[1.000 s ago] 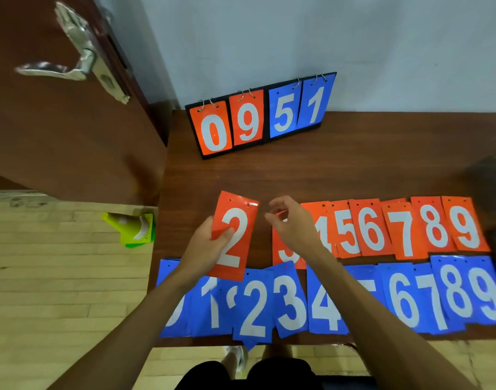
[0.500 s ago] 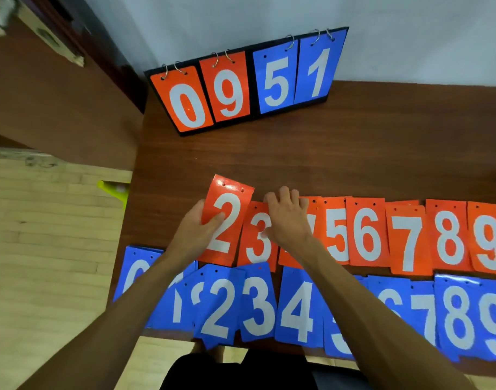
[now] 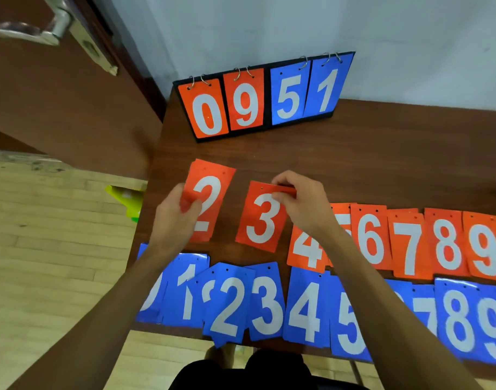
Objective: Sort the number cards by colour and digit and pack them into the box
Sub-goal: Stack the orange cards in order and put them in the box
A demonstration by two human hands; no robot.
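Observation:
My left hand grips the orange 2 card by its left edge, thumb on its face. My right hand pinches the top right corner of the orange 3 card, lifted clear of the row. On the table to the right lie the orange cards in a row, from the orange 4 to the orange 9. A row of blue cards runs along the front edge, from the blue 0 to the blue 9. My right forearm covers part of the blue cards.
A flip scoreboard reading 0 9 5 1 stands at the back of the brown table against the wall. A wooden door with a metal handle stands at left. A yellow-green object lies on the floor by the table's left edge.
My right hand has gone from pressing flat on the orange row to pinching the orange 3 card and drawing it out to the left. The left hand keeps holding the orange 2.

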